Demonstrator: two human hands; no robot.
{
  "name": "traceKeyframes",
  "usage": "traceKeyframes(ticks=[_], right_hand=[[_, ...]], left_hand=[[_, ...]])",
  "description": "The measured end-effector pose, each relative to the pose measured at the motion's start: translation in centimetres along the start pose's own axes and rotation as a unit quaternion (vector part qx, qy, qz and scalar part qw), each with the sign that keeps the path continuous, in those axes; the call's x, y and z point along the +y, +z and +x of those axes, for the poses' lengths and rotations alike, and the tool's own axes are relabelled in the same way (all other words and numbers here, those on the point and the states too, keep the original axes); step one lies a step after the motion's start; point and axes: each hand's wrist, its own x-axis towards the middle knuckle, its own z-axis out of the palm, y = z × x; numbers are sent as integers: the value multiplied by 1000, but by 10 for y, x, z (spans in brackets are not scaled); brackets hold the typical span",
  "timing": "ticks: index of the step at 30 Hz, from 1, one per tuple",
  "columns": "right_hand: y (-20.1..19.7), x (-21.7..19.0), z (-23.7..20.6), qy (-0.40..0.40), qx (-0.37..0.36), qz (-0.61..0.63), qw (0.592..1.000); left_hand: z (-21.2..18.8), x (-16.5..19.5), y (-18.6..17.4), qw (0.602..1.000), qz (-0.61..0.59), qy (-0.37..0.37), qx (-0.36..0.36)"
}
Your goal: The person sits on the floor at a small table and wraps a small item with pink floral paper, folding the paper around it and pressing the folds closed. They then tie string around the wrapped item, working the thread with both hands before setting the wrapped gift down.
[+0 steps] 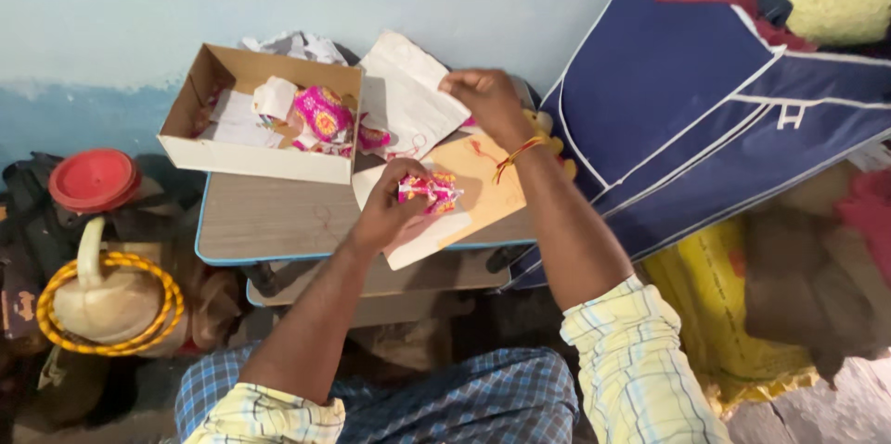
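Fingers (pixel 401 186) of the left hand (pixel 385 207), at the middle of the frame, are closed around a small pink patterned bundle (pixel 429 190) above the worktop (pixel 269 217). Right hand (pixel 483 96), higher up, pinches the edge of a white paper sheet (pixel 404 91). An open cardboard box (pixel 251 105) with more pink pieces sits upper left, beside a yellow paper (pixel 483 184).
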Motion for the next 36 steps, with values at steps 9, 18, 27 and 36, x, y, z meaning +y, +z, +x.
traceKeyframes(ticks=[9,18,27,36], right_hand=[[32,29,-26,30,-45,-121,991],[42,55,-76,-39,-29,-333,942],[57,42,-122,111,43,-44,992],[34,-11,-152,52,-92,62,993]], left_hand=[[1,0,0,987,-132,-74,47],[12,30,12,957,-244,-23,153],[35,61,22,954,-182,21,236],[34,72,22,929,239,197,204]])
